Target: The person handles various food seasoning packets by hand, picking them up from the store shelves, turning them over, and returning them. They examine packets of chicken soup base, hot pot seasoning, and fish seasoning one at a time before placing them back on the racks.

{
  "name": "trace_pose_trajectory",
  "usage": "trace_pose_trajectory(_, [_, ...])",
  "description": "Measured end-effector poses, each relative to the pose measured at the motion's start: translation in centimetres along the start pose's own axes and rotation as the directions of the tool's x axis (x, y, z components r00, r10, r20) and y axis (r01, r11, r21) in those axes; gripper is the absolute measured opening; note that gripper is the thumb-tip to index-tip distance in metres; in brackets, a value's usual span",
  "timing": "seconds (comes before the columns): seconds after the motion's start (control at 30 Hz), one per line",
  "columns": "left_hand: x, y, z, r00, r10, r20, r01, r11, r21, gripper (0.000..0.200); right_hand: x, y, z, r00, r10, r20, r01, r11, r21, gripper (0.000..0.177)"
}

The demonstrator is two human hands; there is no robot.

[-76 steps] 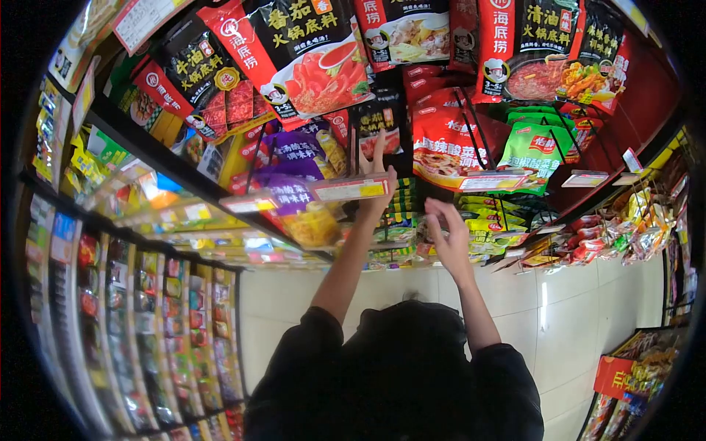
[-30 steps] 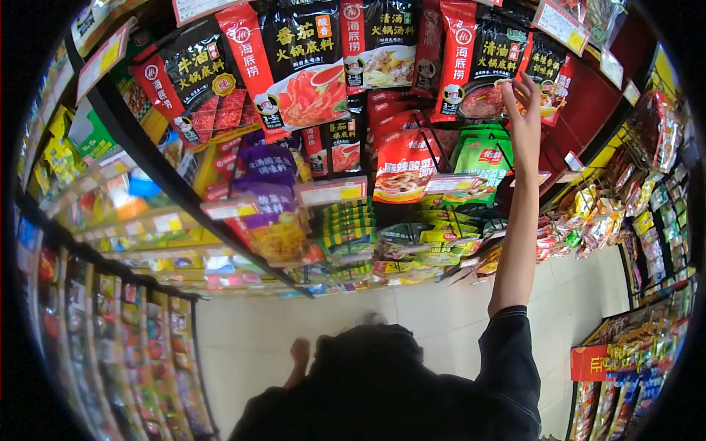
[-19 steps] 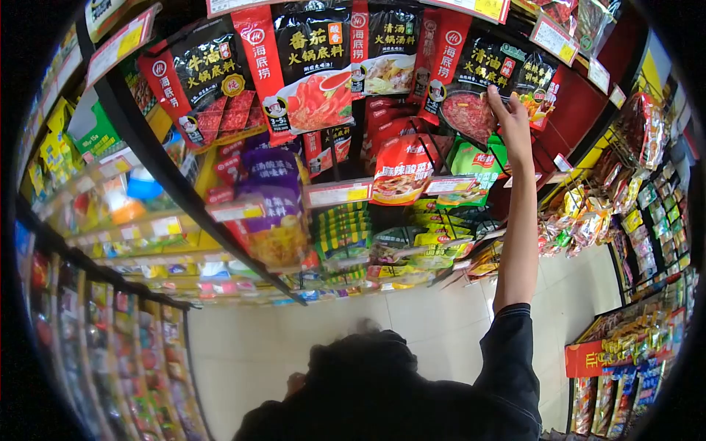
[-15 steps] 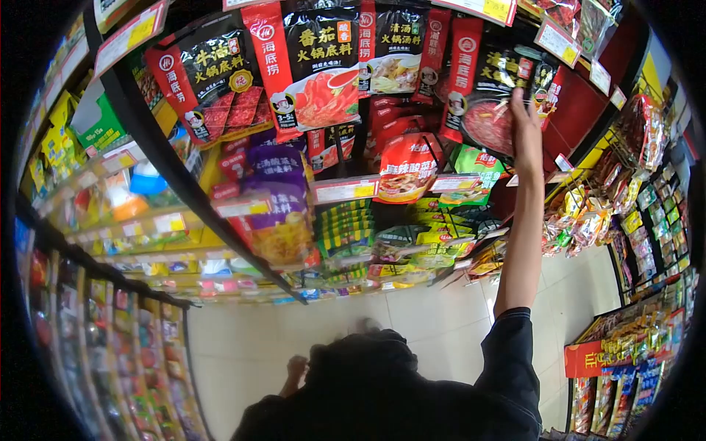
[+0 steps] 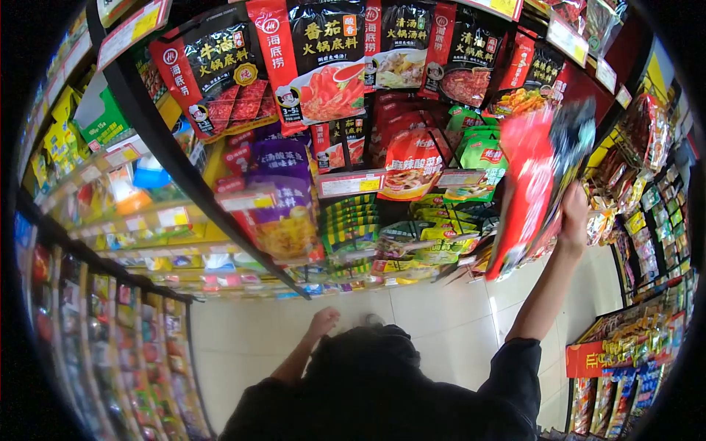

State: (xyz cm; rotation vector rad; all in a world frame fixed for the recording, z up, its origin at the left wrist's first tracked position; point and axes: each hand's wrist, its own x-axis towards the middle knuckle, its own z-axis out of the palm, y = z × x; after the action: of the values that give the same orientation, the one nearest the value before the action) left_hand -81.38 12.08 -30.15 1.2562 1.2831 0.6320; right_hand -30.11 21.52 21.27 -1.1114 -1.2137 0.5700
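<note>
My right hand (image 5: 575, 213) grips a red and black bag of hot pot base (image 5: 526, 187) by its right side, in front of the shelf. The bag is tilted and blurred by motion, so its print cannot be read. Behind it, similar hot pot base bags stand in a row, among them one with a tomato label (image 5: 323, 62) and one with a red bowl picture (image 5: 467, 59). Low in front of my body, my left hand (image 5: 323, 321) has its fingers curled in, with nothing visible in them.
Below the bag row lie a red pouch (image 5: 410, 165), green pouches (image 5: 479, 158) and purple pouches (image 5: 283, 198). A price-tag rail (image 5: 351, 184) runs along the shelf edge. More racks stand at left and right; pale floor tiles (image 5: 441, 320) show beneath.
My right hand has drawn the hot pot base bag off the upper row, down and to the right. Bags behind it now show. My left hand has risen and moved slightly right.
</note>
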Motion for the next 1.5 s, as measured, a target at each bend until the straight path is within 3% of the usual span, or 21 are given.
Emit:
trace_pose_trajectory(0.07, [0.8, 5.4, 0.7, 0.995, 0.008, 0.096, -0.007, 1.0, -0.018, 0.017, -4.0, 4.8, -3.4, 0.987, 0.028, 0.159, 0.008, 0.976, -0.218, 0.031])
trace_pose_trajectory(0.13, [2.8, 8.9, 1.2, 0.971, 0.219, 0.094, -0.224, 0.973, 0.051, 0.02, -7.9, 8.0, -3.2, 0.908, 0.185, 0.375, -0.059, 0.944, -0.324, 0.034])
trace_pose_trajectory(0.2, [3.3, 15.4, 1.2, 0.972, 0.227, 0.063, -0.201, 0.939, -0.281, 0.021, -9.7, 7.6, 1.9, 0.714, 0.389, 0.582, -0.232, 0.916, -0.326, 0.053])
trace_pose_trajectory(0.23, [2.5, 20.2, 0.3, 0.959, 0.279, 0.048, -0.245, 0.905, -0.348, 0.023, -10.6, 7.4, 4.5, 0.584, 0.473, 0.66, -0.305, 0.881, -0.361, 0.062])
trace_pose_trajectory(0.27, [1.7, 25.2, -0.7, 0.943, 0.331, 0.028, -0.291, 0.863, -0.413, 0.025, -12.4, 10.7, 5.9, 0.62, 0.472, 0.627, -0.269, 0.878, -0.395, 0.059])
trace_pose_trajectory(0.3, [1.4, 28.6, -1.1, 0.939, 0.344, -0.029, -0.31, 0.803, -0.51, 0.026, -13.6, 12.3, 8.0, 0.605, 0.419, 0.677, -0.305, 0.908, -0.288, 0.057])
trace_pose_trajectory(0.33, [1.2, 31.3, -1.5, 0.934, 0.348, -0.085, -0.328, 0.732, -0.597, 0.027, -14.7, 13.2, 10.0, 0.652, 0.379, 0.656, -0.264, 0.925, -0.272, 0.054])
trace_pose_trajectory(0.37, [1.1, 33.6, -1.8, 0.904, 0.415, -0.097, -0.403, 0.759, -0.512, 0.026, -15.3, 14.7, 11.7, 0.615, 0.375, 0.693, -0.351, 0.918, -0.185, 0.051])
trace_pose_trajectory(0.43, [1.3, 36.8, -2.7, 0.834, 0.543, -0.094, -0.542, 0.777, -0.321, 0.025, -15.9, 15.5, 14.8, 0.645, 0.373, 0.667, -0.412, 0.905, -0.107, 0.045])
trace_pose_trajectory(0.47, [1.8, 37.2, -3.2, 0.839, 0.532, -0.114, -0.544, 0.817, -0.19, 0.025, -15.7, 15.5, 16.0, 0.653, 0.405, 0.64, -0.455, 0.885, -0.096, 0.044])
trace_pose_trajectory(0.53, [2.3, 38.0, -4.0, 0.844, 0.514, -0.154, -0.508, 0.858, 0.078, 0.026, -14.9, 15.6, 17.8, 0.7, 0.312, 0.642, -0.391, 0.92, -0.021, 0.042])
trace_pose_trajectory(0.57, [2.6, 38.4, -4.2, 0.818, 0.528, -0.231, -0.533, 0.845, 0.042, 0.021, -14.4, 15.3, 18.5, 0.716, 0.296, 0.633, -0.376, 0.926, -0.007, 0.042])
trace_pose_trajectory(0.67, [2.7, 40.4, -5.4, 0.629, 0.687, -0.363, -0.656, 0.72, 0.227, 0.018, -12.6, 15.5, 20.4, 0.752, 0.194, 0.63, -0.304, 0.95, 0.07, 0.041])
trace_pose_trajectory(0.8, [1.9, 43.1, -5.4, 0.633, 0.61, -0.476, -0.63, 0.764, 0.141, 0.016, -10.7, 15.8, 22.2, 0.774, 0.12, 0.621, -0.25, 0.96, 0.126, 0.041])
trace_pose_trajectory(0.93, [3.6, 42.8, -5.8, 0.525, 0.64, -0.56, -0.674, 0.715, 0.185, 0.019, -9.5, 15.6, 23.4, 0.769, 0.142, 0.623, -0.323, 0.928, 0.187, 0.043])
trace_pose_trajectory(1.2, [3.9, 44.6, -5.9, 0.347, 0.795, -0.497, -0.656, 0.585, 0.478, 0.022, -8.6, 16.7, 24.0, 0.776, 0.093, 0.624, -0.284, 0.935, 0.213, 0.043])
trace_pose_trajectory(1.23, [3.8, 44.9, -5.7, 0.328, 0.8, -0.502, -0.643, 0.579, 0.502, 0.022, -8.6, 16.6, 24.0, 0.795, 0.049, 0.605, -0.22, 0.953, 0.211, 0.042])
trace_pose_trajectory(1.33, [4.2, 45.1, -5.7, 0.307, 0.793, -0.526, -0.638, 0.582, 0.504, 0.02, -8.1, 16.1, 24.1, 0.818, -0.016, 0.575, -0.11, 0.977, 0.184, 0.041])
trace_pose_trajectory(1.5, [4.1, 45.6, -5.6, 0.288, 0.751, -0.595, -0.648, 0.61, 0.456, 0.017, -7.5, 16.2, 24.7, 0.796, 0.012, 0.605, -0.146, 0.974, 0.173, 0.042])
